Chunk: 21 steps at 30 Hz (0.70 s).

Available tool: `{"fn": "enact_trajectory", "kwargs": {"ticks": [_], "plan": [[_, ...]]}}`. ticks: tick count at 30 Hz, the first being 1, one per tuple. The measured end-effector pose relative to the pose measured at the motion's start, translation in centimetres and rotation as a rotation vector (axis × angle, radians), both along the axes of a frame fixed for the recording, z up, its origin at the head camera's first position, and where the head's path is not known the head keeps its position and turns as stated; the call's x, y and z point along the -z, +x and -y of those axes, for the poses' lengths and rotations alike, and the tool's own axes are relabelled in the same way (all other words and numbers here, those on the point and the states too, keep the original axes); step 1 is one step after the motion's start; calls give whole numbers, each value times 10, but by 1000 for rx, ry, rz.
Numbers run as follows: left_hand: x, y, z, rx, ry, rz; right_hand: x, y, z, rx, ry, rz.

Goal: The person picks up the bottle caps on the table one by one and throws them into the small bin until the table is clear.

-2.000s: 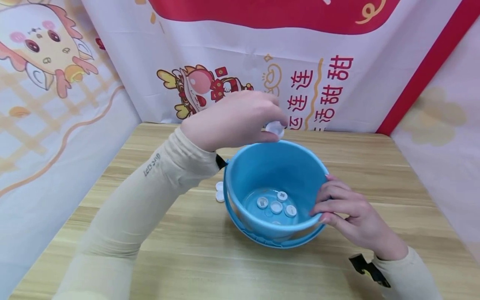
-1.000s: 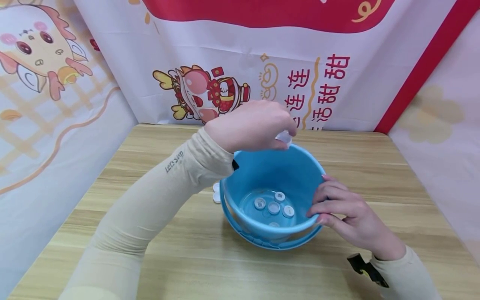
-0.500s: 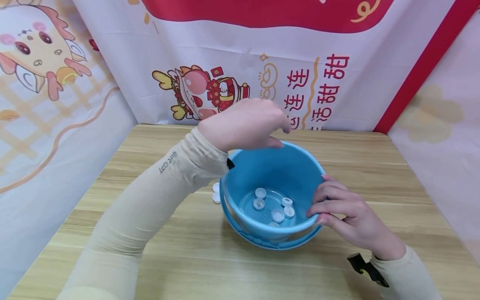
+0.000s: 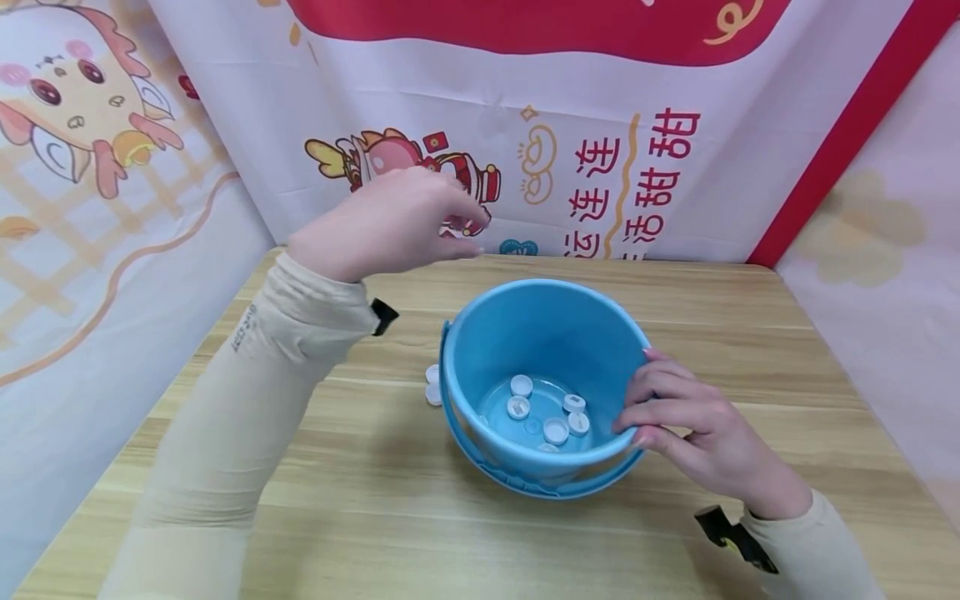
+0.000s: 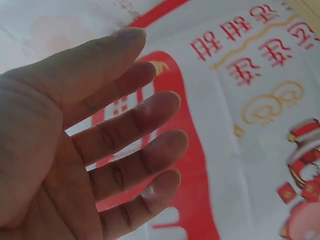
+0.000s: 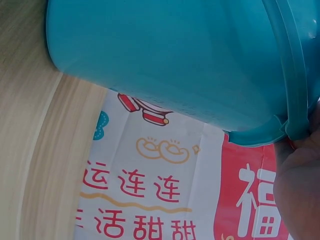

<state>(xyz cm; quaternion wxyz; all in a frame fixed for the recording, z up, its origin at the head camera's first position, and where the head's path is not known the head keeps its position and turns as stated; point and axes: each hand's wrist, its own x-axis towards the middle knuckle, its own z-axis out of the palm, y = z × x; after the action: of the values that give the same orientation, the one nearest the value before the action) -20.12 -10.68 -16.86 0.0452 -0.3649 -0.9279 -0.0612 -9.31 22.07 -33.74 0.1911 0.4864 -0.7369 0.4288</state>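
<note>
A blue bucket stands on the wooden table, its handle hanging down around the front. Several small round white bottle caps lie scattered on the bucket's floor. My right hand grips the right side of the rim, fingers inside and thumb outside. In the right wrist view, part of that hand shows beside the bucket wall and handle joint. My left hand hovers in the air, left of and behind the bucket. Seen from its wrist, the palm is bare and the fingers are spread and relaxed.
Two white caps sit on the table just left of the bucket, partly covered by it. A printed cloth hangs behind the table's back edge, with further cloths along both sides.
My left hand held a white cap above the bucket and let it go inside. Caps at the bottom have shifted. That hand has since moved left; the right hand keeps its grip.
</note>
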Motion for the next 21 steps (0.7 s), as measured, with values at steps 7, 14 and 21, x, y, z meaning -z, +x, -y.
{"fn": "enact_trajectory", "kwargs": {"ticks": [7,14,21], "plan": [[54,-33,49,-126,-11,174,-3,1,2,-12,-3,-20],[129,-50,70,-120,-57,429,-4,2,2,-13,0,-6],[181,-46,61,-83,-60,550,-8,3,4,-41,-19,-4]]}}
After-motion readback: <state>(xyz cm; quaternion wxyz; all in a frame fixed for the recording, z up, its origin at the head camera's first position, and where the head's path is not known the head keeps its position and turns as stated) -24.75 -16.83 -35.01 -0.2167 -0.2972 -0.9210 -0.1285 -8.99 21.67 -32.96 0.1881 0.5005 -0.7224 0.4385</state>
